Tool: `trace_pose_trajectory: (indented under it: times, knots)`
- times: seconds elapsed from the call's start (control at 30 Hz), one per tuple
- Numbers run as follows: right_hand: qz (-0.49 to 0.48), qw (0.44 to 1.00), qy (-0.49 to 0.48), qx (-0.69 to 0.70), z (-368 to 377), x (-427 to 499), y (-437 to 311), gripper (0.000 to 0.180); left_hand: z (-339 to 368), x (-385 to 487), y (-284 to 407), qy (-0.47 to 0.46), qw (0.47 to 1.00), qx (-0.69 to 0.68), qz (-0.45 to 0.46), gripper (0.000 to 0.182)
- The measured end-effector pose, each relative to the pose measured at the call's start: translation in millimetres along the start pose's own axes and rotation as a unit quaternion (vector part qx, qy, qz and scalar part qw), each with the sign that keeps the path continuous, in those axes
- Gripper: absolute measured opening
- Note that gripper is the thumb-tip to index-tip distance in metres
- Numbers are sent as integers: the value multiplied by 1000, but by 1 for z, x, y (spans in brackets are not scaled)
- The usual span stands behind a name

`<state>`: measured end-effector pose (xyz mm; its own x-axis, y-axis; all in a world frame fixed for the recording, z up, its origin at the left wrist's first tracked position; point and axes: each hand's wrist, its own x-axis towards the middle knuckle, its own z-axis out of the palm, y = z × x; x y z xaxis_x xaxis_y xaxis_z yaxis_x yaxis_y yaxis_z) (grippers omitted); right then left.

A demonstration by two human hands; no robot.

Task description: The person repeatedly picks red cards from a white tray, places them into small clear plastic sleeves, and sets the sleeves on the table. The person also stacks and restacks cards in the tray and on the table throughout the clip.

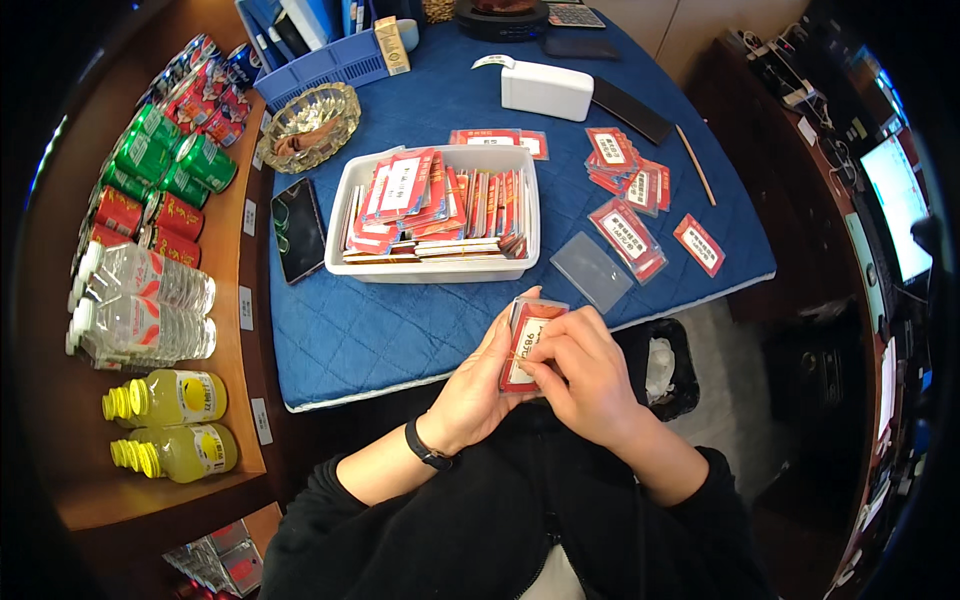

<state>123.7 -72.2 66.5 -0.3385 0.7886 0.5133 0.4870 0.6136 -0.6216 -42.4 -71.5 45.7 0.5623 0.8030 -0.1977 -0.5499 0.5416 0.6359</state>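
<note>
My left hand [478, 386] grips a small stack of red-bordered cards [531, 337] in clear sleeves, held upright in front of my chest. The fingers of my right hand [581, 367] are pinched over the face of the stack, at a thin yellowish rubber band [517, 355] that crosses it. Part of the top card's print is hidden by those fingers. Just beyond my hands stands a white plastic bin [433, 276] packed with similar cards, some bundled with bands. To its right lie a clear plastic sleeve [592, 271] and a pile of cards [628, 238].
A blue quilted cloth [360, 337] covers the table. On it are a phone [298, 232], a glass ashtray [310, 127], a white label printer [546, 90] and a wooden stick [696, 165]. Shelved drinks [161, 322] line the left; a waste bin [686, 401] stands below the table at right.
</note>
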Motion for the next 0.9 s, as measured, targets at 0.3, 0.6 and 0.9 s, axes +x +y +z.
trace_pose_trajectory:
  times: [0.3, 0.6, 0.9]
  knots:
    - [231, 889, -68, 391, -5, -18, 9, 14, -15, 9, -2, -25, 993, 117, 4, 67]
    - [375, 591, 283, 656, -40, -12, 59, 21, -40, -11, 28, -136, 969, 24, -203, 67]
    - [303, 937, -66, 158, 17, -24, 13, 23, -12, -6, 2, 80, 990, -46, 109, 49]
